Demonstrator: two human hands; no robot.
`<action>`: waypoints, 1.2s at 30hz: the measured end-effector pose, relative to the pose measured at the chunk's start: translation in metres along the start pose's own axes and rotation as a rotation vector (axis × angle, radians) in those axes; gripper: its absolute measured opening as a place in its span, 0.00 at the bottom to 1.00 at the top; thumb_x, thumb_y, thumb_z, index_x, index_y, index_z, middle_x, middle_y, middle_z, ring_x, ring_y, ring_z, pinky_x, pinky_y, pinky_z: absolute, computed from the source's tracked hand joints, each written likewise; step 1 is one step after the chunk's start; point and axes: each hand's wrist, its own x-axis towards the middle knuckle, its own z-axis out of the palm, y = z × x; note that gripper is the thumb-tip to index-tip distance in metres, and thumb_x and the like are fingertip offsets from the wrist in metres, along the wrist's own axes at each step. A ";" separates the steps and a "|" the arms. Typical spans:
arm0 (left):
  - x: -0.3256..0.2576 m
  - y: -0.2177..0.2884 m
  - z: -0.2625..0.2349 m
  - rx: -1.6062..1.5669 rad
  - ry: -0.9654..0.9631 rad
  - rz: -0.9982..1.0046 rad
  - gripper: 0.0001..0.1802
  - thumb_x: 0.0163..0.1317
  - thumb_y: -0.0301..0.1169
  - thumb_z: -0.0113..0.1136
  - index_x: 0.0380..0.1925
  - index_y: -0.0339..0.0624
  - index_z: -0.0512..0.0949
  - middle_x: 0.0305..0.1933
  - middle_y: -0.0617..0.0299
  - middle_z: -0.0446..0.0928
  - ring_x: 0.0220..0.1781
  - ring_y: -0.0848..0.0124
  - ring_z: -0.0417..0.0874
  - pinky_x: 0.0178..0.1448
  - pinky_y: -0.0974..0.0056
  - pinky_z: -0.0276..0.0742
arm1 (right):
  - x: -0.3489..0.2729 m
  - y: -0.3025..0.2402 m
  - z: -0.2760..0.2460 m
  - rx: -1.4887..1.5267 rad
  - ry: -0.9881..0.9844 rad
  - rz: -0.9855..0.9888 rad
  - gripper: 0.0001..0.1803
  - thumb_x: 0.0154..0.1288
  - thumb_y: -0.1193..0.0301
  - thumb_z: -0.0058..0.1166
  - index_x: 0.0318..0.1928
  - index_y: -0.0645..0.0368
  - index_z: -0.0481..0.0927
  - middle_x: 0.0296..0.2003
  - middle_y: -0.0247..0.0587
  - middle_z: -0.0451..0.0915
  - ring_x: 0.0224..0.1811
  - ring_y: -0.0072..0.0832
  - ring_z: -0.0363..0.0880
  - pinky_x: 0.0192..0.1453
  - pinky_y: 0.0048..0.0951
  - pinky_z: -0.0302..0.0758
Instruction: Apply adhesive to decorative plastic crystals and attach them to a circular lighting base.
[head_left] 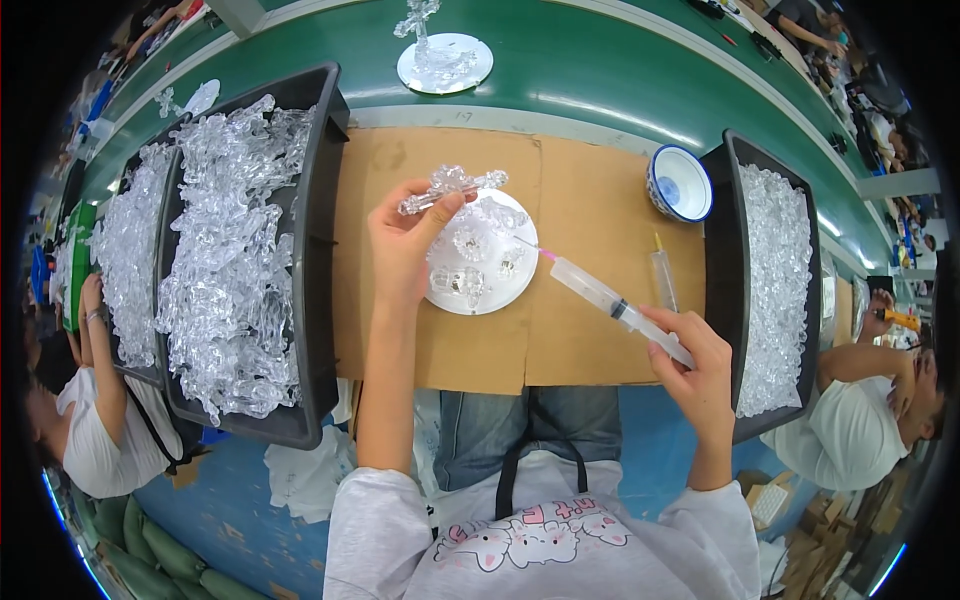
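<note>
My left hand (408, 232) pinches a clear plastic piece (455, 187) with a knobbly, ornamental shape, held above the left edge of a round white plate (514, 286). Several clear plastic parts (468, 243) lie on that plate. In my right hand (690, 352) is a syringe (590, 287) with a pink-based needle, slanting up and left. Its needle tip is over the plate's right side, apart from the piece in my left hand. A second syringe (664, 280) with a yellow tip lies on the cardboard (600, 350), beyond my right hand.
Black bins (325, 240) heaped with clear plastic parts stand at the left; another black bin (735, 190) of them is at the right. A blue-and-white bowl (680, 183) sits at the cardboard's far right. Beyond, a white disc (445, 64) bears a clear figure. Co-workers sit on both sides.
</note>
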 end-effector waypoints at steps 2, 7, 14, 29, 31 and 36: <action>0.000 -0.002 -0.002 0.010 0.002 0.001 0.10 0.52 0.20 0.63 0.35 0.35 0.76 0.36 0.48 0.81 0.41 0.64 0.83 0.44 0.67 0.76 | 0.002 0.000 0.001 -0.009 -0.009 -0.016 0.19 0.47 0.81 0.53 0.44 0.60 0.79 0.25 0.39 0.73 0.23 0.24 0.69 0.27 0.22 0.65; -0.004 0.006 -0.001 0.050 -0.003 0.013 0.10 0.51 0.20 0.64 0.35 0.33 0.77 0.35 0.50 0.81 0.40 0.67 0.82 0.44 0.67 0.76 | 0.004 -0.006 0.001 0.018 -0.019 -0.008 0.18 0.47 0.81 0.53 0.43 0.60 0.79 0.25 0.39 0.73 0.24 0.26 0.71 0.29 0.23 0.66; -0.005 0.004 -0.004 0.097 -0.014 0.004 0.09 0.51 0.20 0.63 0.34 0.32 0.77 0.35 0.52 0.81 0.39 0.69 0.82 0.43 0.68 0.76 | 0.006 -0.001 0.009 0.059 -0.027 -0.006 0.18 0.48 0.80 0.52 0.44 0.60 0.79 0.29 0.39 0.77 0.26 0.23 0.73 0.31 0.22 0.68; 0.009 0.001 -0.005 0.146 0.010 0.019 0.08 0.53 0.23 0.63 0.34 0.35 0.77 0.36 0.58 0.80 0.38 0.73 0.81 0.44 0.69 0.74 | -0.017 0.032 0.014 0.269 0.080 0.115 0.17 0.52 0.80 0.53 0.46 0.62 0.78 0.30 0.33 0.76 0.26 0.14 0.70 0.28 0.16 0.65; 0.020 -0.009 -0.006 0.133 0.011 0.040 0.09 0.53 0.23 0.63 0.34 0.35 0.76 0.36 0.58 0.80 0.38 0.73 0.81 0.44 0.69 0.74 | -0.025 0.035 0.012 0.332 0.112 0.160 0.17 0.53 0.80 0.53 0.46 0.61 0.77 0.31 0.33 0.76 0.27 0.13 0.70 0.28 0.15 0.65; 0.042 -0.003 0.000 0.219 0.015 0.067 0.14 0.53 0.23 0.63 0.40 0.34 0.75 0.40 0.52 0.80 0.44 0.68 0.80 0.49 0.68 0.73 | -0.042 0.039 0.009 0.476 0.230 0.154 0.19 0.54 0.80 0.53 0.49 0.62 0.75 0.33 0.32 0.75 0.26 0.12 0.69 0.26 0.13 0.62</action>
